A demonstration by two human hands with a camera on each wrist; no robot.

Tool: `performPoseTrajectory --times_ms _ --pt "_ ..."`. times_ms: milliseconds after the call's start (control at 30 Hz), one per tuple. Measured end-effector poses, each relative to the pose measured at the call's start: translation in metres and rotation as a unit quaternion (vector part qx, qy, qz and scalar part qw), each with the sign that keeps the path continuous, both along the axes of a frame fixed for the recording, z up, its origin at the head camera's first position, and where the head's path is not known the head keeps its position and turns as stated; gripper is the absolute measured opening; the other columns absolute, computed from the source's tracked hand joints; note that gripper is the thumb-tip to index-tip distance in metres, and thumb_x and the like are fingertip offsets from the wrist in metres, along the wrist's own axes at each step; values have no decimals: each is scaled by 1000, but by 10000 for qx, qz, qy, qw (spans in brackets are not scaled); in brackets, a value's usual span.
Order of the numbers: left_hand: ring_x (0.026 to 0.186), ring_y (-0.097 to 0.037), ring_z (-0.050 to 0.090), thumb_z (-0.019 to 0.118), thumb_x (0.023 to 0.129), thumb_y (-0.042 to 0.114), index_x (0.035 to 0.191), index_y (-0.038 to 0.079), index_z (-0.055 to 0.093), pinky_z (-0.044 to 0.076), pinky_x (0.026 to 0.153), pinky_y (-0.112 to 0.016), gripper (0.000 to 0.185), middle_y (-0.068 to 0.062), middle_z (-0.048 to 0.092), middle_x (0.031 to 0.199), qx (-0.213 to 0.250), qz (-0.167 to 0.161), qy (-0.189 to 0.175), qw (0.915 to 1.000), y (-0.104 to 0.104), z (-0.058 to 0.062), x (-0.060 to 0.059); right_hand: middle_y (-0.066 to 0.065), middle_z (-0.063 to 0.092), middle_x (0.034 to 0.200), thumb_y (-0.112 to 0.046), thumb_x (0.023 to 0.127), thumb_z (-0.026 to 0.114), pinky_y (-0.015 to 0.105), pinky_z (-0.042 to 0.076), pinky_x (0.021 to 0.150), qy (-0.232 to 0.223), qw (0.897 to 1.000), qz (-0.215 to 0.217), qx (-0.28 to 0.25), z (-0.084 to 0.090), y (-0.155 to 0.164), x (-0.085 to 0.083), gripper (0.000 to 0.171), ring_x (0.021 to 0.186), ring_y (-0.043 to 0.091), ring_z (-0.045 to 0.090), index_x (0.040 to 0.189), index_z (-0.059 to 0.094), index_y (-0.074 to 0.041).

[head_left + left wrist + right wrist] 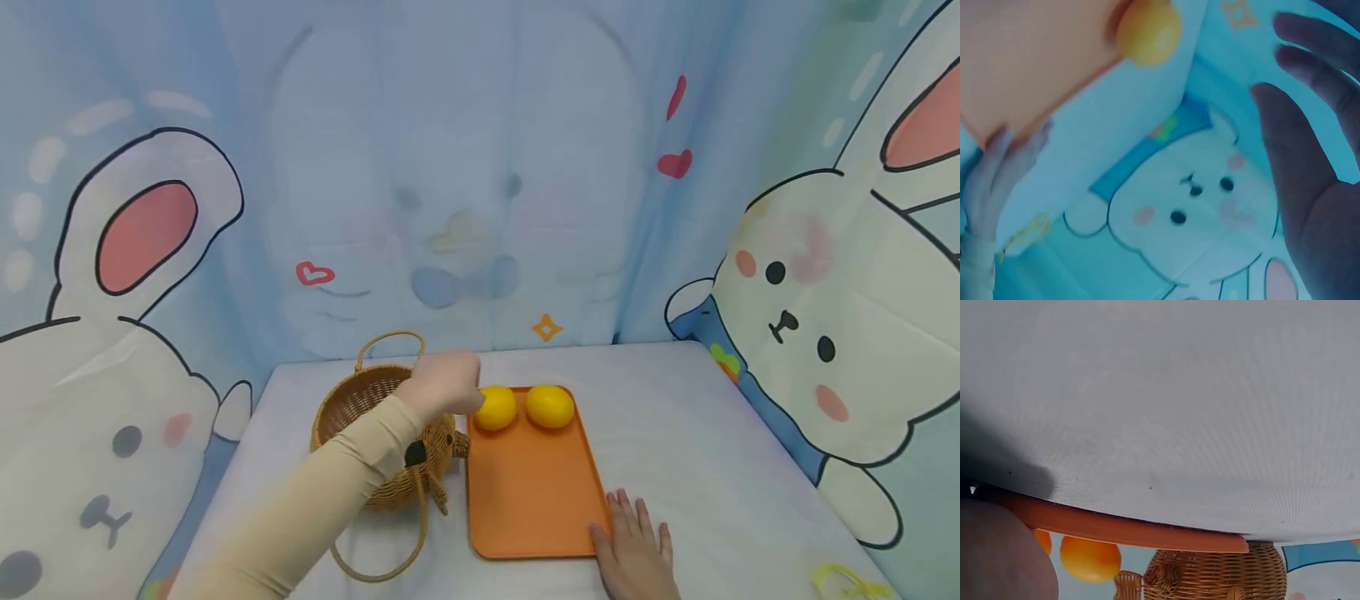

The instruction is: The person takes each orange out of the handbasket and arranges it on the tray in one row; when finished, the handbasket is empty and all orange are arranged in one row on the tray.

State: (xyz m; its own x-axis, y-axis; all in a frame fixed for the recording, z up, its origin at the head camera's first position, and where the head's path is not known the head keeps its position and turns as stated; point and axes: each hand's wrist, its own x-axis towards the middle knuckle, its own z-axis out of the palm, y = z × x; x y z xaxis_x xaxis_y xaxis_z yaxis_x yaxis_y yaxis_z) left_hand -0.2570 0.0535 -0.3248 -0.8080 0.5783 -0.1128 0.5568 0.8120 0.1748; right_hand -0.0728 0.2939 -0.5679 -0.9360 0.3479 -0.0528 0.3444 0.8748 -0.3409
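Note:
Two yellow round fruits lie side by side at the far end of an orange tray [528, 492]: the left fruit [497, 407] and the right fruit [550, 406]. My left hand [450, 383] reaches over a wicker basket [352, 402] and is right against the left fruit. In the left wrist view, the left hand [1310, 156] has straight, spread fingers with nothing in the palm, and one fruit [1149, 31] shows beyond it. My right hand [633, 546] lies flat on the table, fingers at the tray's near right corner. The right wrist view shows the tray edge [1129, 528], a fruit [1090, 557] and the basket [1216, 575].
The white-covered table [712, 433] is walled on three sides by a blue cloth backdrop printed with rabbits [817, 317]. The basket's looped handle [375, 567] hangs toward the near edge. A small yellow object [840, 579] lies at the near right corner.

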Motion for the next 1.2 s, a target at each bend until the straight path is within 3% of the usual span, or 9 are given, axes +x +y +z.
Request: performPoseTrajectory --times_ms 200,333,433,567,700,833,933,1067,1200 --pt "47 -12 24 59 79 13 68 13 54 24 43 -31 11 1 35 56 -575 532 -238 9966 -58 -35 -26 25 17 148 -60 94 23 60 -18 97 -77 9999 22 -68 1 0 -2 81 134 45 3 143 24 3" --pt "57 -13 42 69 80 24 78 13 61 36 52 -33 14 1 51 68 -730 534 -1043 9904 -84 -64 -40 26 16 147 -61 93 21 60 -18 97 -130 9999 33 -44 2 -1 -2 82 133 46 3 143 23 4" --pt "84 -20 57 75 75 35 101 13 66 46 70 -38 36 0 61 95 -786 434 -1652 9822 -94 -76 -46 26 15 148 -62 93 20 59 -18 97 -172 9998 33 -23 2 -1 -2 83 133 46 2 144 22 4" --pt "99 -23 56 70 78 37 120 20 62 46 78 -40 46 2 58 116 -1212 323 -1887 9740 -96 -82 -45 26 15 148 -62 93 19 59 -18 97 -151 9999 24 -32 2 -1 -2 83 133 46 2 144 21 3" --pt "77 -16 53 60 83 30 127 22 57 42 64 -33 45 3 59 104 -1549 257 -1934 9685 -93 -84 -42 26 15 148 -62 93 19 61 -17 96 -144 9999 52 -66 2 0 -4 83 133 46 2 144 21 3" --pt "54 -13 33 52 86 15 98 14 63 29 52 -31 17 1 50 70 -1690 221 -2013 9646 -86 -88 -40 27 15 147 -62 93 19 61 -17 96 -178 9998 49 -74 1 1 -4 83 133 46 2 144 21 4" --pt "54 -15 27 47 85 5 81 15 54 24 51 -31 13 -3 46 67 -1741 244 -2075 9623 -83 -91 -40 27 15 147 -62 93 20 61 -17 96 -212 9998 4 -67 2 0 -4 83 133 46 2 144 22 4" --pt "69 -17 38 48 82 1 98 14 59 28 57 -33 23 -4 54 94 -1781 293 -2103 9608 -81 -93 -40 27 15 147 -62 93 20 60 -17 97 -282 9996 -72 -37 3 -2 -5 83 133 46 2 144 22 4" --pt "63 -16 34 49 82 -1 101 14 58 27 54 -33 26 -4 53 93 -1703 268 -2100 9624 -80 -94 -42 27 14 147 -61 93 19 59 -18 97 -334 9994 -114 -1 5 -3 -6 83 133 46 2 144 21 4"
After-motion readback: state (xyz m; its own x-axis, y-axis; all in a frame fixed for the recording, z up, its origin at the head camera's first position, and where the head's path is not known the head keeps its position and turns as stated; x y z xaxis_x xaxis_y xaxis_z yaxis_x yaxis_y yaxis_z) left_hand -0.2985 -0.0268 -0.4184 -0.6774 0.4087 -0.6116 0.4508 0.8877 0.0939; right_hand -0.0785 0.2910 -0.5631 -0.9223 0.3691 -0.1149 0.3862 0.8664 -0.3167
